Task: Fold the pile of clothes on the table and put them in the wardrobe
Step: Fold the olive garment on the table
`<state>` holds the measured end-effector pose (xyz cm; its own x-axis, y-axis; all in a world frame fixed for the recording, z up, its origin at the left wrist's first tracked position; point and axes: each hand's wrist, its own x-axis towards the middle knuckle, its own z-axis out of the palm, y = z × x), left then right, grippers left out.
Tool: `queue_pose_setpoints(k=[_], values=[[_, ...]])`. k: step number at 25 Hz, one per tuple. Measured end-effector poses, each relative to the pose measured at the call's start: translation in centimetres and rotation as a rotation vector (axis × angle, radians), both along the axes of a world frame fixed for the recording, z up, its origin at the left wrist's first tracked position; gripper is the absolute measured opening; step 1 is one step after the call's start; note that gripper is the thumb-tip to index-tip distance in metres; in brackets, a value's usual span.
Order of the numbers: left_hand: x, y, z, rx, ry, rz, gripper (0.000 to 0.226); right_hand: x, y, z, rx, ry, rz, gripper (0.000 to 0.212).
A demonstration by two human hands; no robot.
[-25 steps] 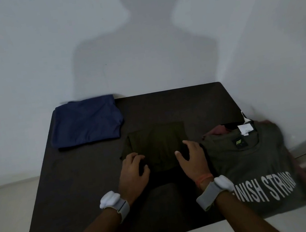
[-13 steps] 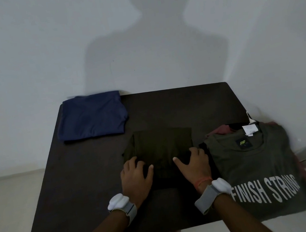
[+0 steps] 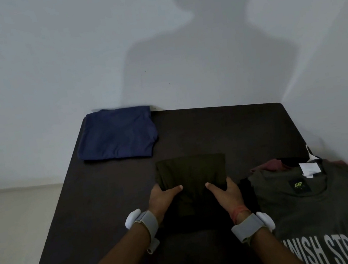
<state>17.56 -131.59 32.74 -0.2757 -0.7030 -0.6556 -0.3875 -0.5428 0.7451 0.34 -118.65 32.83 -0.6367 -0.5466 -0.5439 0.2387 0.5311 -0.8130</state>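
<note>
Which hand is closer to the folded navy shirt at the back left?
Left. The left hand grips the left edge of the olive garment, in front of the navy shirt; the right hand grips its right edge, farther away.

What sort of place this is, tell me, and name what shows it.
Probably a plain room in a home: a dark table against a white wall, a folded navy garment on it, and a grey printed T-shirt topping a clothes pile.
</note>
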Motion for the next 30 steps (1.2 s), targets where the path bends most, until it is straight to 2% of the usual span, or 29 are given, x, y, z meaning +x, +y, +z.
queue_pose_setpoints(k=[3, 6, 8, 10, 16, 19, 21, 23, 26, 30], values=[[0.5, -0.7, 0.7, 0.004, 0.097, 0.034, 0.068, 0.0, -0.9, 0.8, -0.059, 0.054, 0.058, 0.049], [1.4, -2.6, 2.7, -0.118, 0.162, 0.064, 0.05, 0.7, -2.8, 3.2, -0.177, 0.113, 0.089, 0.039], [2.6, -4.8, 4.7, -0.19, 0.196, 0.073, 0.044, 1.7, -5.0, 4.8, -0.254, 0.126, 0.099, 0.043], [4.0, -7.9, 7.2, -0.254, 0.234, 0.094, 0.041, 2.8, -8.1, 6.4, -0.322, 0.143, 0.11, 0.046], [6.8, -19.3, 12.0, -0.47, 0.249, 0.077, 0.042, 5.4, -19.5, 9.5, -0.426, 0.139, 0.129, 0.027], [7.9, -26.2, 10.8, -0.489, 0.115, 0.072, 0.061, 6.3, -26.1, 7.8, -0.341, 0.118, 0.086, 0.04], [8.6, -30.2, 8.7, -0.453, -0.135, 0.044, 0.093, 6.5, -29.7, 5.5, -0.185, 0.052, 0.013, 0.054], [9.3, -32.2, 6.0, -0.41, -0.386, -0.046, 0.116, 6.6, -31.2, 2.7, -0.039, 0.088, -0.06, 0.062], [9.8, -32.9, 2.9, -0.455, -0.526, -0.174, 0.113, 7.0, -32.3, 0.0, 0.071, 0.191, -0.08, 0.07], [10.0, -32.6, 1.1, -0.465, -0.398, -0.159, 0.101, 7.6, -33.3, -1.1, 0.105, 0.22, 0.036, 0.091]])
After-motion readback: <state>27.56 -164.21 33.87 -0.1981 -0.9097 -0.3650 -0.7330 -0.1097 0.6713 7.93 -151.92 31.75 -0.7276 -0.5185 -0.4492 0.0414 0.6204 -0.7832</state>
